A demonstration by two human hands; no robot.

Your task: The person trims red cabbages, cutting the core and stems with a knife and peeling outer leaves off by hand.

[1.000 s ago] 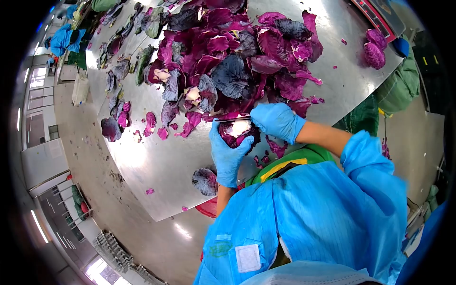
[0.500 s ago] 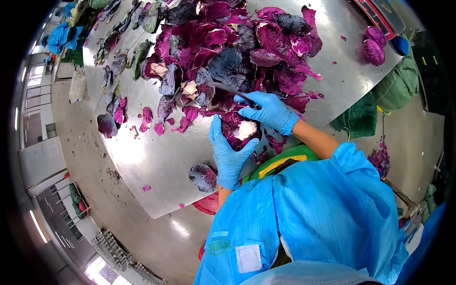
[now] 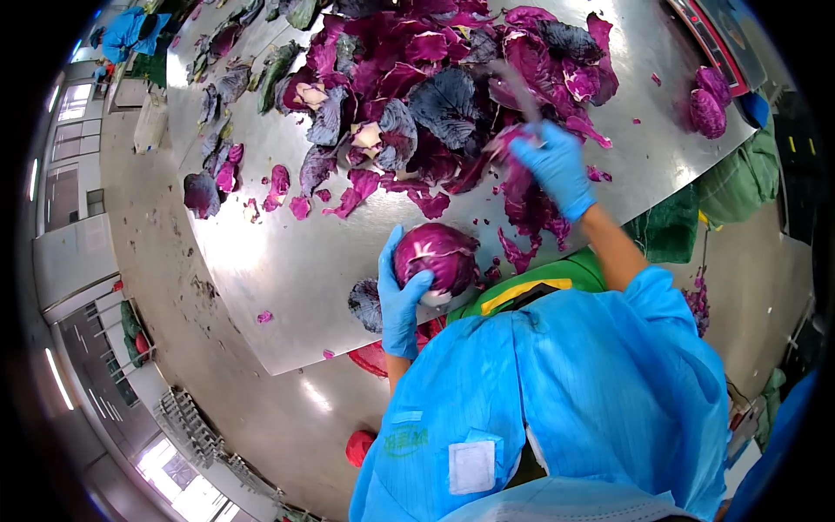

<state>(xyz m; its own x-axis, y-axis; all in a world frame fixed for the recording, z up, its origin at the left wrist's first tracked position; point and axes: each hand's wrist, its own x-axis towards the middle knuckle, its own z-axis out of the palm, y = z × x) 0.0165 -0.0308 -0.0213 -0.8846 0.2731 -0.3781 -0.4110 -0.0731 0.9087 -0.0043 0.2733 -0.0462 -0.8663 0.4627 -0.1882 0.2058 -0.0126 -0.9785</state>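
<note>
A round red cabbage [image 3: 439, 252] sits at the near edge of the metal table, purple and glossy with pale veins on its upper side. Around its left side curls my left hand [image 3: 400, 304], in a blue glove, with the thumb across the front. My right hand [image 3: 557, 170], also gloved, is off to the right of the cabbage and grips a knife [image 3: 520, 91]. The blade is blurred and points away over the leaf pile. Blurred purple leaf [image 3: 506, 143] shows beside the fingers; whether they hold it is unclear. Loose leaves [image 3: 529, 204] lie below that hand.
A large heap of purple leaves [image 3: 444, 109] with cut stem pieces [image 3: 367, 137] covers the far middle of the metal table [image 3: 287, 322]. Two cabbages [image 3: 709, 113] lie at right near a red-edged device [image 3: 718, 43]. A dark outer leaf [image 3: 365, 304] rests behind my left hand.
The cabbage has been turned, so its white cut stem end no longer faces up. My right hand has moved away from it, to the right and farther out, with the knife.
</note>
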